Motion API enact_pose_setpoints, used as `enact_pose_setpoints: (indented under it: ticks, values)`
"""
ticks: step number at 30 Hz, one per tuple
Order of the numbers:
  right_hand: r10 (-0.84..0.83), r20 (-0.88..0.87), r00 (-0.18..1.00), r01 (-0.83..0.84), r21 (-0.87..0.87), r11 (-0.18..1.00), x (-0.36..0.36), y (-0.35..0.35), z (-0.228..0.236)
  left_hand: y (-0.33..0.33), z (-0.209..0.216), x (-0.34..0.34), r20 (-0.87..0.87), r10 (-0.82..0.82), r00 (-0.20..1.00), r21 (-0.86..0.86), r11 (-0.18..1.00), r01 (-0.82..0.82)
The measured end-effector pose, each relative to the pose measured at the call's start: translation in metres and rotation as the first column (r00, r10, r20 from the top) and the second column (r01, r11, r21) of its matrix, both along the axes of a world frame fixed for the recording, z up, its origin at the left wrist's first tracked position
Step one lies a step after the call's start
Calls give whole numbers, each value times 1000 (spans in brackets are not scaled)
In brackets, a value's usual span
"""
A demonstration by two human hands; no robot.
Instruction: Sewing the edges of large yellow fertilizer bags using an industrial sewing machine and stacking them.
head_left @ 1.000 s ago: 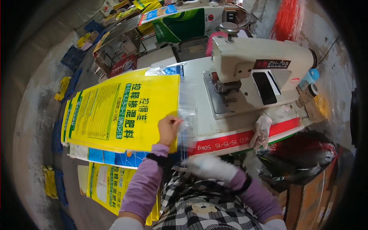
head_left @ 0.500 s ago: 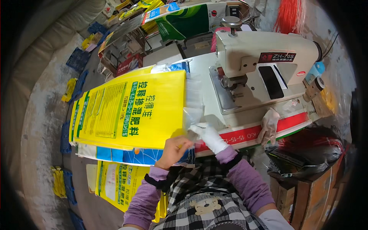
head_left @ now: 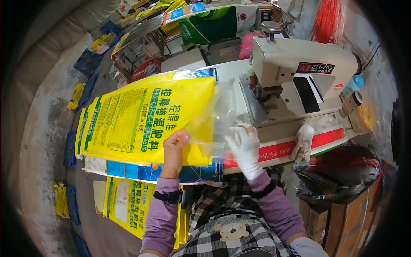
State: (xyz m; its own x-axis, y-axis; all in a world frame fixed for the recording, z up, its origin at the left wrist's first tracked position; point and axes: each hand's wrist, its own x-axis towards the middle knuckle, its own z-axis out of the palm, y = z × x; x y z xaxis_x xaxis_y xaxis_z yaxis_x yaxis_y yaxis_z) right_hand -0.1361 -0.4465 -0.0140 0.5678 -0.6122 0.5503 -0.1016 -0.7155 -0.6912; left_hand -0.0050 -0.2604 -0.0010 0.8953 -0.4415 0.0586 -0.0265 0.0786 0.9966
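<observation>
A stack of yellow printed woven bags point(head_left: 124, 115) lies on the table, the top bag's open end toward the sewing machine. From that end a clear plastic liner bag point(head_left: 220, 113) sticks out, lifted and crumpled. My bare left hand point(head_left: 174, 147) pinches the liner's near side above the yellow bag. My right hand point(head_left: 245, 150), in a white glove, is beside the liner's right edge with its fingers apart. Part of the film passes close to its fingertips; contact there is unclear.
A white bag-sewing machine point(head_left: 295, 64) stands to the right, with a black phone point(head_left: 307, 95) on its base. A loose white glove point(head_left: 304, 141) hangs on the table's front edge. Blue-and-white bags point(head_left: 195, 173) lie below the yellow ones. Cardboard boxes point(head_left: 351, 214) stand at lower right.
My left hand has moved left and up, drawing the liner's film over the yellow bag. My right hand has turned upward and shifted slightly right, its fingers spreading. The view has shifted slightly.
</observation>
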Motion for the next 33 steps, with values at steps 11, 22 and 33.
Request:
enact_pose_setpoints:
  ticks: [11,22,33]
  values:
    - [451,151,879,-472,402,785,34,56,-18,-16,6,-23,277,-361,890,771,637,19]
    - [629,-70,774,-621,107,776,3,55,-34,7,12,1,-295,-236,926,300,897,324]
    - [585,-632,508,-853,-274,445,35,73,32,52,62,-76,693,-441,571,708,564,-424]
